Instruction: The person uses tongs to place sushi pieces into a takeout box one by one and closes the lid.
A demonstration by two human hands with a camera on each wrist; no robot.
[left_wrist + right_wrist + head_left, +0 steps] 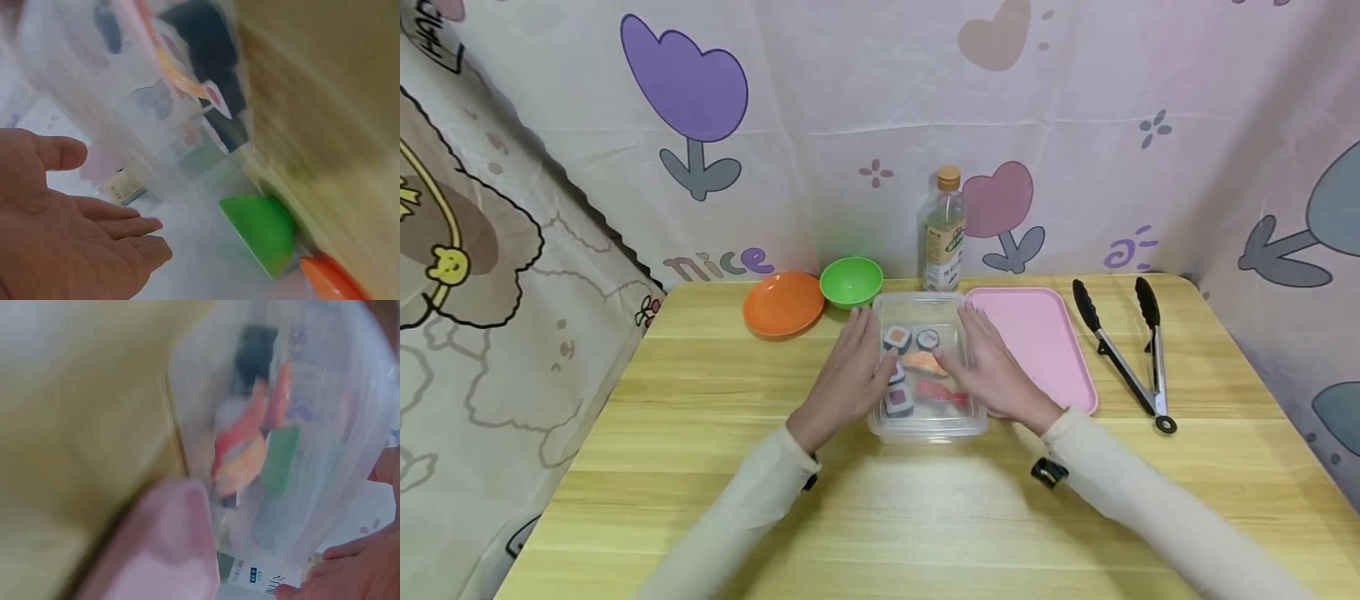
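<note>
Clear plastic box [927, 367] of sushi pieces [897, 339] sits mid-table between your left hand [848, 377] and right hand [996, 371], fingers straight and flat against its sides, with pink tray [1045, 337] touching its right edge and bottle [944, 229] behind.

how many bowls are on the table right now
2. An orange bowl sits at the back left of the table, and a green bowl sits beside it on its right, next to the clear container.
</note>
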